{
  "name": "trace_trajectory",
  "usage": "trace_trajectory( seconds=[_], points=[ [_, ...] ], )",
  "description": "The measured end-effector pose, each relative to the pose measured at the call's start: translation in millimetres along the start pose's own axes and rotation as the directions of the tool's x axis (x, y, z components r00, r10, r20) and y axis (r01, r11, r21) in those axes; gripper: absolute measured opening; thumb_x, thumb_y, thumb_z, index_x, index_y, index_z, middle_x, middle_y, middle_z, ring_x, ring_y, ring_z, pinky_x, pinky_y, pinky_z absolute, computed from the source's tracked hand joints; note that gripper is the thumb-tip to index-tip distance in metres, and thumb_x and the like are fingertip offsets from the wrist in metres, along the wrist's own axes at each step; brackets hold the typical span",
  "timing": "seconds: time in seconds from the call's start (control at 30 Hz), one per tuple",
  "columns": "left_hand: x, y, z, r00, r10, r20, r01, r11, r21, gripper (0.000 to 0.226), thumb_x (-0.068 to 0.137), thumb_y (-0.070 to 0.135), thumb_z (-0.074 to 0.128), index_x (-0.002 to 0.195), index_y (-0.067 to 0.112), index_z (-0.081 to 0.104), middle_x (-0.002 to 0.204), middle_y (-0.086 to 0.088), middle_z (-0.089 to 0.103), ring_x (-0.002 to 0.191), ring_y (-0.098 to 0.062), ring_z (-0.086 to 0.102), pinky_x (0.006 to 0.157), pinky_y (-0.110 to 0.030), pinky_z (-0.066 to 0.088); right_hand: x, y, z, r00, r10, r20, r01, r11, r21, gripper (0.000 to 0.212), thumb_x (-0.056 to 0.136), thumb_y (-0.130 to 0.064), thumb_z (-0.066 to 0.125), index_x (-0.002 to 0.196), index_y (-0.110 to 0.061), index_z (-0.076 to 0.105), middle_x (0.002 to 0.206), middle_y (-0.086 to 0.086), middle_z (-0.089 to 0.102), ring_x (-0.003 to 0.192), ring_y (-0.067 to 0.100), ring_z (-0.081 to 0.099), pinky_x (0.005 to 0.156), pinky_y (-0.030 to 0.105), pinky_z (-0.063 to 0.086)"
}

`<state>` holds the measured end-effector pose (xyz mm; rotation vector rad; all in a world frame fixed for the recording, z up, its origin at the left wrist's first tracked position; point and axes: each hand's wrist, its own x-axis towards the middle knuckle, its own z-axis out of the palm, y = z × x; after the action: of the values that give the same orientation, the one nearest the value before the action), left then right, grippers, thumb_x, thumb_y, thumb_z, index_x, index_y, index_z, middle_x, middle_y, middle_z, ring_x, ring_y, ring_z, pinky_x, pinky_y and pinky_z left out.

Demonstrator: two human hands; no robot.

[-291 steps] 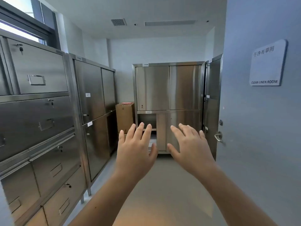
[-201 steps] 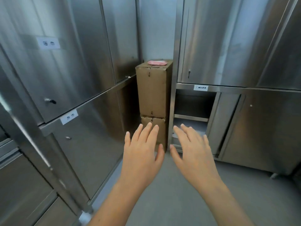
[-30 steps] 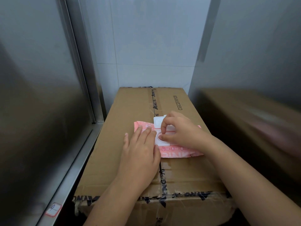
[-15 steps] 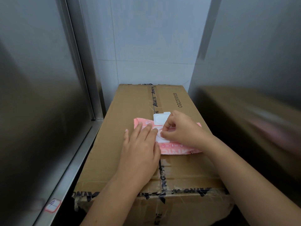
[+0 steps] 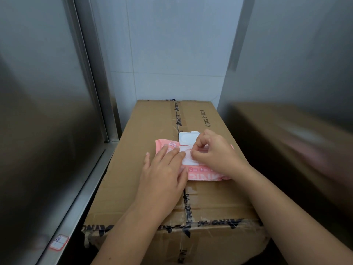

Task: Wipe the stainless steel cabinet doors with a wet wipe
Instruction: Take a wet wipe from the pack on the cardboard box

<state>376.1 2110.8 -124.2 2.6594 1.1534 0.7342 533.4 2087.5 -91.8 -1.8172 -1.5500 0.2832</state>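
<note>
Pack of wipes [image 5: 202, 175] lies sideways on the box [image 5: 152, 119], left hand [image 5: 164, 175] flat on its left end, right hand [image 5: 216, 154] pinching at its open middle.

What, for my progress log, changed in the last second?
The right hand let go of the flap, which now lies folded back, and moved down to pinch at the opening of the pack. The left hand still presses the pack flat on the box.
</note>
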Motion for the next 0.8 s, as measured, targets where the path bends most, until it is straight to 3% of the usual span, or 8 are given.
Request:
trace_trajectory(
  seconds=[0.3, 0.43, 0.53, 0.67, 0.8],
  points=[
    [0, -2, 1, 1.0, 0.0, -0.003, 0.0, 1.0, 0.001, 0.044, 0.097, 0.042, 0.03, 0.141, 0.034, 0.032, 0.149, 0.018, 0.026, 0.14, -0.002, 0.005, 0.109, -0.031, -0.005, -4, 10, -7, 0.996, 0.013, -0.087, -0.001, 0.991, 0.136, 0.023, 0.078, -0.004, 0.065, 0.061, -0.017, 0.056, 0.08, -0.008, 0.053, 0.068, -0.001, 0.052, 0.067, 0.012, 0.04],
    [2, -1, 1, 1.0, 0.015, -0.004, -0.015, 1.0, 0.001, 0.044, 0.097, 0.041, 0.031, 0.141, 0.033, 0.033, 0.149, 0.017, 0.027, 0.14, -0.003, 0.005, 0.108, -0.031, -0.005, -9, 15, -14, 0.991, 0.022, -0.134, 0.006, 0.979, 0.205, 0.026, 0.08, 0.0, 0.063, 0.061, -0.017, 0.055, 0.081, -0.003, 0.056, 0.071, 0.002, 0.054, 0.066, 0.006, 0.04],
    [4, 4, 1, 0.998, 0.057, -0.005, -0.057, 0.998, -0.028, 0.043, 0.097, 0.038, 0.034, 0.14, 0.03, 0.037, 0.149, 0.015, 0.029, 0.14, -0.004, 0.009, 0.107, -0.029, -0.006, -18, 21, -23, 0.98, 0.061, -0.191, -0.005, 0.96, 0.281, 0.025, 0.081, 0.001, 0.061, 0.063, -0.016, 0.055, 0.082, 0.0, 0.057, 0.08, 0.013, 0.058, 0.069, 0.008, 0.042],
    [9, 1, 0, 0.993, 0.114, 0.004, -0.114, 0.992, -0.061, 0.042, 0.096, 0.037, 0.037, 0.137, 0.03, 0.042, 0.147, 0.016, 0.032, 0.139, -0.005, 0.012, 0.106, -0.025, -0.005, -21, 22, -25, 0.973, 0.09, -0.213, -0.013, 0.942, 0.336, 0.025, 0.083, -0.001, 0.059, 0.064, -0.016, 0.055, 0.079, -0.003, 0.056, 0.076, 0.008, 0.056, 0.067, 0.006, 0.041],
    [13, -1, -1, 0.982, 0.182, 0.044, -0.177, 0.978, -0.108, 0.04, 0.096, 0.036, 0.042, 0.135, 0.028, 0.045, 0.144, 0.013, 0.039, 0.137, -0.006, 0.021, 0.11, -0.028, 0.001, -24, 23, -25, 0.969, 0.112, -0.219, -0.022, 0.927, 0.375, 0.027, 0.084, -0.002, 0.06, 0.063, -0.017, 0.054, 0.077, -0.003, 0.055, 0.067, 0.006, 0.051, 0.058, 0.016, 0.041]
  ],
)
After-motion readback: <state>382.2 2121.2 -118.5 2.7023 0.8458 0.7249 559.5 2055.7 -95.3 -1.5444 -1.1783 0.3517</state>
